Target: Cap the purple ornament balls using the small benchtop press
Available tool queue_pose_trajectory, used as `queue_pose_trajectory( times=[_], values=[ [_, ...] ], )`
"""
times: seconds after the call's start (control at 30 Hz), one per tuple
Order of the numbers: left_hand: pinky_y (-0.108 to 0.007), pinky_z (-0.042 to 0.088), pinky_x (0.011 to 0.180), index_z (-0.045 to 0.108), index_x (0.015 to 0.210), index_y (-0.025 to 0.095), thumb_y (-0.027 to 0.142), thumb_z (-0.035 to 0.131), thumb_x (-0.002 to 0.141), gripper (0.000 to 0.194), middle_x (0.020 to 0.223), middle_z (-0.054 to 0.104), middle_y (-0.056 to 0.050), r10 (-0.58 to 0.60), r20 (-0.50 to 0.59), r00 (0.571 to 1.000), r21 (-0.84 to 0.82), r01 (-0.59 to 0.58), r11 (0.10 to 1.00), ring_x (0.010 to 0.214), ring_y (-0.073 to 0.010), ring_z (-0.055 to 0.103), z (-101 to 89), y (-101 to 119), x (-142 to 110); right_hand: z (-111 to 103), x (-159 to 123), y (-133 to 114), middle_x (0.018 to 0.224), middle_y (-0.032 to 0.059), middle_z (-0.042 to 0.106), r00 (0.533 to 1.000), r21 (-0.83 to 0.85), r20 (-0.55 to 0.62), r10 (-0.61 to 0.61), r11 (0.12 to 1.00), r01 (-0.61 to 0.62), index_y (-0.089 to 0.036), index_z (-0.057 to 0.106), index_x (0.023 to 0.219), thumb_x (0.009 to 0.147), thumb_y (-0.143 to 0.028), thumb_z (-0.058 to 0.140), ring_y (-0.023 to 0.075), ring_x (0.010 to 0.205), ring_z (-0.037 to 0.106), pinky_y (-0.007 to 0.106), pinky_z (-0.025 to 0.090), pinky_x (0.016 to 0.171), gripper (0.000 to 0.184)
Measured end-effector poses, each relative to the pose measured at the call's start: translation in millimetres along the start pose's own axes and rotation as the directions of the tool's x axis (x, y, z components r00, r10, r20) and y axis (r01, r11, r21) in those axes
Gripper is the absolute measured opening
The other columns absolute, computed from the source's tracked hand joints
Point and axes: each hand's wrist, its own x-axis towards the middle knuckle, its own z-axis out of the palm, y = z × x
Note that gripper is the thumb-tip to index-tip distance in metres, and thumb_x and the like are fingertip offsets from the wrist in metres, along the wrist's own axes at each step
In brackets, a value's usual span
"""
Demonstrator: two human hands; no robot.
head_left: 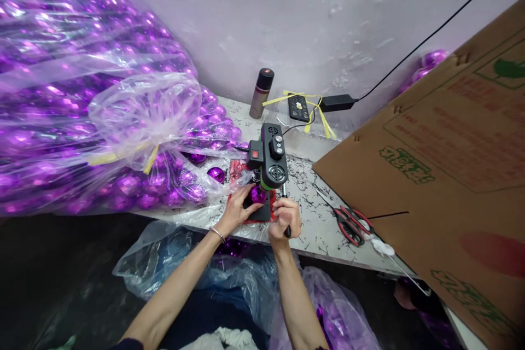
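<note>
With thumb and fingers, my left hand (237, 210) grips a shiny purple ball ornament (258, 194) on the dark base of a small bench-top press (273, 156). The black head of the press, with a red switch and round vents, stands right above the ball. My right hand (286, 219) is closed around the black-handled lever (287, 231) on the press's right side. Another purple ball (216, 175) lies just left of the press. What the press head touches on the ball is hidden.
A big clear bag of purple balls (82, 120) fills the left. Right stand a cardboard box (443, 191) and red-black scissors (351, 224). Behind are a bottle (261, 93), a phone (298, 108) and a black adapter (337, 102). Small black bits litter the table (315, 235).
</note>
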Motion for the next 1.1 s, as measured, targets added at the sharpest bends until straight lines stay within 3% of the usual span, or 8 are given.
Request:
queue_pose_trajectory(
  times=[0.3,0.47,0.63,0.73,0.87,0.93,1.03,1.1],
  values=[
    [-0.052,0.057,0.113,0.064,0.143,0.022,0.045,0.078,0.096,0.054,0.141,0.074,-0.016,-0.073,0.025,0.997,-0.048,0.075,0.996,0.133,-0.0320,0.071,-2.4,5,8,12,-2,5,0.075,-0.0015,0.060,0.996,0.070,-0.083,0.020,0.997,-0.014,-0.024,0.051,0.075,0.109,-0.029,0.038,0.0149,0.067,0.061,0.035,0.052,0.071,0.037],
    [-0.050,0.058,0.112,0.066,0.140,0.021,0.043,0.079,0.095,0.052,0.139,0.075,-0.015,-0.096,0.023,0.995,-0.046,0.097,0.994,0.131,-0.0315,0.072,-3.0,8,12,11,-1,4,0.073,-0.0014,0.060,0.997,0.026,-0.047,-0.064,0.998,0.065,-0.023,0.050,0.072,0.109,-0.031,0.040,0.0140,0.066,0.061,0.033,0.050,0.068,0.039],
    [-0.052,0.058,0.111,0.063,0.140,0.020,0.041,0.080,0.094,0.053,0.138,0.075,-0.017,-0.108,0.013,0.994,-0.015,0.108,0.994,0.130,-0.0330,0.072,-1.4,10,15,8,36,-21,0.067,-0.0023,0.057,0.990,0.023,-0.068,0.122,0.992,-0.121,-0.023,0.053,0.071,0.109,-0.031,0.044,0.0134,0.063,0.059,0.030,0.046,0.063,0.040],
    [-0.052,0.059,0.111,0.060,0.141,0.019,0.041,0.076,0.097,0.052,0.139,0.073,-0.018,-0.078,-0.007,0.997,0.005,0.078,0.997,0.131,-0.0330,0.072,-3.8,15,-6,4,60,-37,0.063,-0.0034,0.053,0.980,0.035,-0.027,0.195,0.980,-0.194,-0.024,0.049,0.065,0.109,-0.034,0.048,0.0140,0.066,0.061,0.030,0.046,0.066,0.044],
    [-0.054,0.057,0.114,0.057,0.144,0.021,0.048,0.077,0.096,0.059,0.143,0.071,-0.018,-0.009,-0.051,0.999,0.098,0.014,0.995,0.135,-0.0347,0.069,-26.3,29,-49,0,64,-42,0.064,-0.0028,0.054,0.981,0.022,0.031,0.192,0.981,-0.193,-0.024,0.049,0.065,0.108,-0.034,0.048,0.0144,0.069,0.062,0.030,0.046,0.066,0.044],
    [-0.052,0.057,0.113,0.060,0.141,0.022,0.050,0.074,0.097,0.054,0.138,0.073,-0.016,0.020,-0.104,0.994,0.155,-0.004,0.988,0.131,-0.0341,0.071,-47.0,33,-52,0,57,-41,0.065,-0.0023,0.056,0.986,0.021,0.018,0.166,0.986,-0.166,-0.023,0.052,0.067,0.108,-0.033,0.048,0.0145,0.068,0.062,0.031,0.045,0.065,0.043],
    [-0.051,0.054,0.113,0.069,0.127,0.022,0.040,0.054,0.108,0.030,0.126,0.077,-0.015,0.024,-0.206,0.978,0.274,0.034,0.961,0.125,-0.0322,0.072,-81.3,28,-17,2,49,-39,0.066,-0.0018,0.058,0.991,0.034,-0.020,0.136,0.990,-0.135,-0.023,0.054,0.068,0.108,-0.031,0.048,0.0136,0.066,0.061,0.030,0.045,0.063,0.041],
    [-0.055,0.052,0.111,0.071,0.119,0.019,0.037,0.051,0.107,0.030,0.123,0.077,-0.019,-0.072,-0.218,0.973,0.387,0.154,0.909,0.123,-0.0365,0.072,-100.0,15,18,3,46,-38,0.066,-0.0017,0.058,0.991,0.037,-0.025,0.131,0.991,-0.130,-0.022,0.054,0.068,0.108,-0.029,0.049,0.0134,0.066,0.061,0.030,0.045,0.064,0.041]
  ],
)
